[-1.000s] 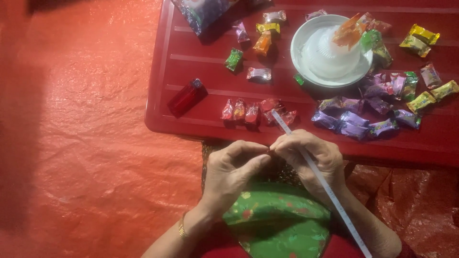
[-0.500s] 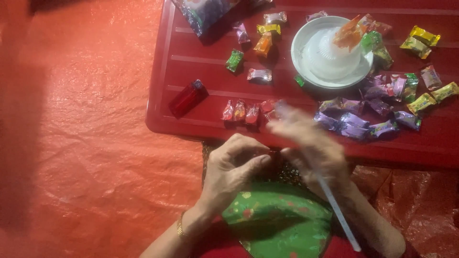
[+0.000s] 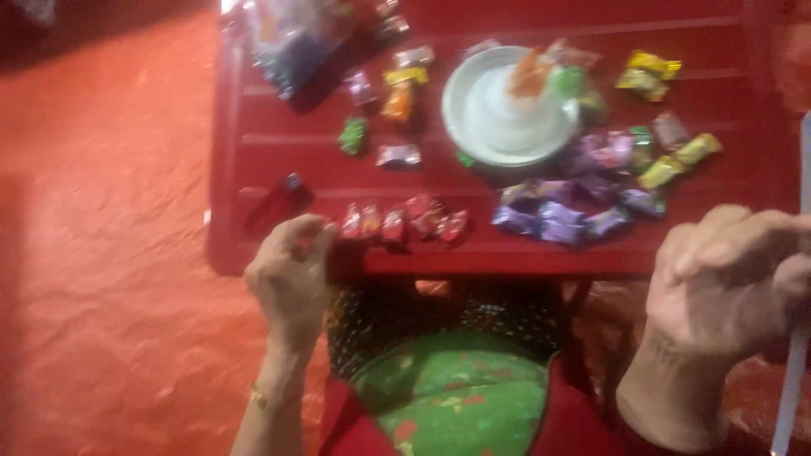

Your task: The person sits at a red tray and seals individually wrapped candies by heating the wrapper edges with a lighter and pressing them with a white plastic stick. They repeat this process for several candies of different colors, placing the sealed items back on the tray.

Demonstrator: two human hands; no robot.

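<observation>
Nearest the viewer, the two hands have separated: half a second ago they met in front of the body, and now they sit wide apart. The right hand (image 3: 731, 279) has swung out to the right, fingers curled into a loose fist around a thin white stick (image 3: 794, 371), which runs past the hand toward the lower right corner. The left hand (image 3: 291, 274) has moved forward to the near edge of the red tray (image 3: 253, 245); its fingertips are bunched together at the rim, and whether they pinch anything cannot be told. Below and between the hands lies a green cloth (image 3: 456, 393) on the lap.

Judged from this, the joint work at the stick has paused and the left hand is at the sweets.

Just right of the left fingertips stands a row of red sweets (image 3: 405, 224); just beyond them lies a red lighter (image 3: 283, 198). Farther off, ahead of the right hand, is a cluster of purple sweets (image 3: 562, 215), then a white plate (image 3: 498, 110).

Open tray surface lies between the sweet rows; the tray's left edge is close beside the left hand, with orange ground (image 3: 110, 253) beyond.
</observation>
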